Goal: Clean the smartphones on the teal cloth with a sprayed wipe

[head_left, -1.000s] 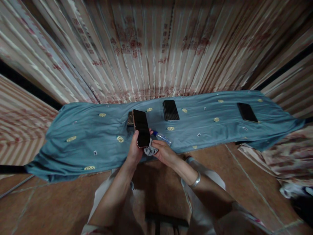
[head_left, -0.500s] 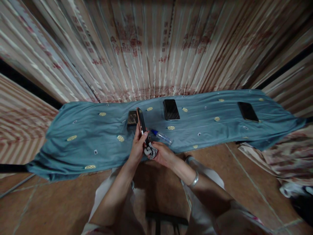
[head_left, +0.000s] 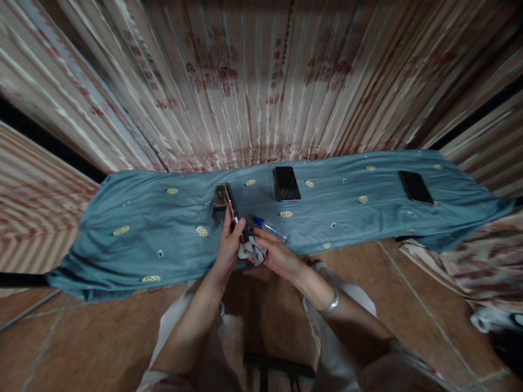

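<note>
My left hand [head_left: 231,239] is closed around a smartphone [head_left: 233,209] with a coppery edge, held tilted on its side. A crumpled grey-and-white cloth [head_left: 252,251] is gripped in my right hand [head_left: 275,251], against the phone's lower end. Just beyond my right fingers lies a clear spray bottle with a blue top [head_left: 269,227]. Behind the held phone sits a dark, shiny flat object [head_left: 220,197], partly covered by it; its kind is unclear.
A blue patterned cloth [head_left: 139,207] covers the long narrow table. Dark phone-like devices [head_left: 287,183] rest at its middle, and another dark phone [head_left: 415,187] lies at the right. Striped curtains [head_left: 253,81] hang close behind; a black stool [head_left: 280,366] stands below.
The phone's top end has tipped slightly to the left. My right hand has shifted a little, its fingers stretching further over the cloth near the phone's lower end.
</note>
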A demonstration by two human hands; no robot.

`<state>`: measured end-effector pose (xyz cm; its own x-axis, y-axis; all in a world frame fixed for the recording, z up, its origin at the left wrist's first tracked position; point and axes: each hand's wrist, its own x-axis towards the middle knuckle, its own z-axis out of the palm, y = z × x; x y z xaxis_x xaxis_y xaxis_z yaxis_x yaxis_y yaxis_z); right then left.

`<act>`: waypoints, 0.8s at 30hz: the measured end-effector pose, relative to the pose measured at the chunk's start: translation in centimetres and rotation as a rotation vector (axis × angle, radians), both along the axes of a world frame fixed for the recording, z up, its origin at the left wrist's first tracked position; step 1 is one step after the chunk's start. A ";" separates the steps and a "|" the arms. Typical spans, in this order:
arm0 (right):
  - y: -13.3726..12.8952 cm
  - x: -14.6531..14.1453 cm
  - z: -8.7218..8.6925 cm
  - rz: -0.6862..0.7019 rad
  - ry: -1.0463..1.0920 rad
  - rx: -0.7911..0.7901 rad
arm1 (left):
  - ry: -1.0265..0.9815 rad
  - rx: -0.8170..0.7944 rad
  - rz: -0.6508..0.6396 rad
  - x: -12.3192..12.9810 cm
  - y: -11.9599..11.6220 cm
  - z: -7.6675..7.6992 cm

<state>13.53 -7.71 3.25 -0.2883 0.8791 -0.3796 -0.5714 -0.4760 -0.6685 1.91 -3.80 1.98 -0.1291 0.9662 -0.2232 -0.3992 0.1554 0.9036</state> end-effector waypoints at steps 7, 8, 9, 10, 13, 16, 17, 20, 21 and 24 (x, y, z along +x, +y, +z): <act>1.1 1.7 0.8 -0.156 -0.156 0.085 | -0.085 0.019 -0.028 0.1 0.0 -0.3; 1.3 1.9 0.7 -0.179 -0.178 0.111 | -0.082 0.019 -0.025 0.2 0.0 -0.3; 1.5 2.1 0.7 -0.193 -0.193 0.132 | -0.075 0.014 -0.016 0.2 0.0 -0.3; 1.7 2.3 0.6 -0.197 -0.200 0.148 | -0.068 0.002 -0.009 0.3 0.0 -0.2; 2.0 2.5 0.3 -0.193 -0.194 0.167 | -0.079 -0.028 -0.019 0.5 -0.1 0.0; 2.3 2.8 0.1 -0.214 -0.205 0.199 | -0.147 -0.059 -0.100 0.5 -0.3 0.4; 2.5 3.0 0.0 -0.232 -0.221 0.210 | -0.178 -0.083 -0.132 0.4 -0.4 0.6; 3.4 3.8 -0.5 -0.316 -0.271 0.233 | -0.288 -0.165 -0.245 0.2 -0.8 1.5; 3.7 4.1 -0.6 -0.341 -0.285 0.235 | -0.323 -0.184 -0.289 0.1 -0.9 1.8; 4.6 4.8 -1.0 -0.382 -0.328 0.220 | -0.412 -0.234 -0.411 -0.2 -1.3 2.4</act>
<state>18.36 -3.14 2.25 0.1691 0.9669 -0.1912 -0.4214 -0.1045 -0.9009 1.72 -5.09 4.42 0.3843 0.8383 -0.3868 -0.5730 0.5451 0.6121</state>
